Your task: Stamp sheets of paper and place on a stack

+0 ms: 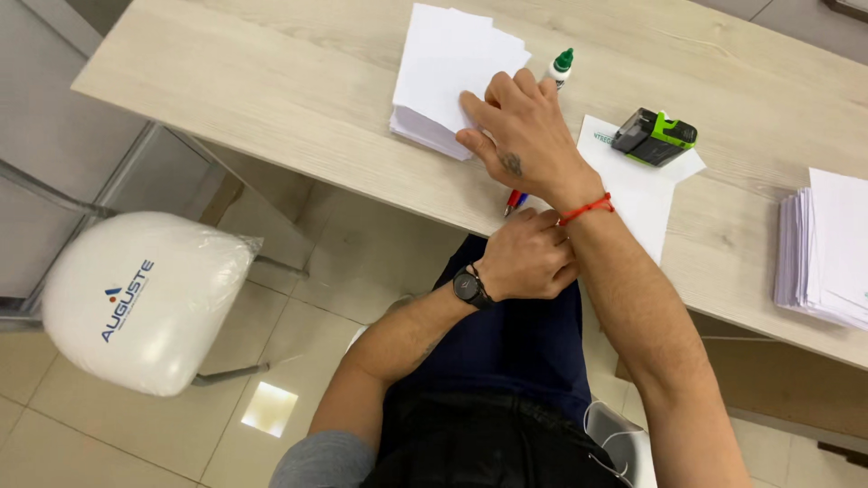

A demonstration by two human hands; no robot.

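My right hand (520, 131) reaches across to the left and lies flat on a stack of white paper sheets (443, 68) near the desk's front edge, fingers spread on the top sheet. A red cord is tied round that wrist. My left hand (529, 253), with a black watch on its wrist, is curled below the desk edge, pressed against my right forearm; it holds nothing that I can see. A red and blue pen (514, 202) pokes out at the desk edge beneath my right wrist.
A black and green stamp (655, 137) rests on a loose white sheet (646, 194). A small white bottle with a green cap (561, 66) stands behind my right hand. Another paper stack (827, 248) lies at the right. A white chair (140, 298) stands at the left of the light wooden desk (271, 90).
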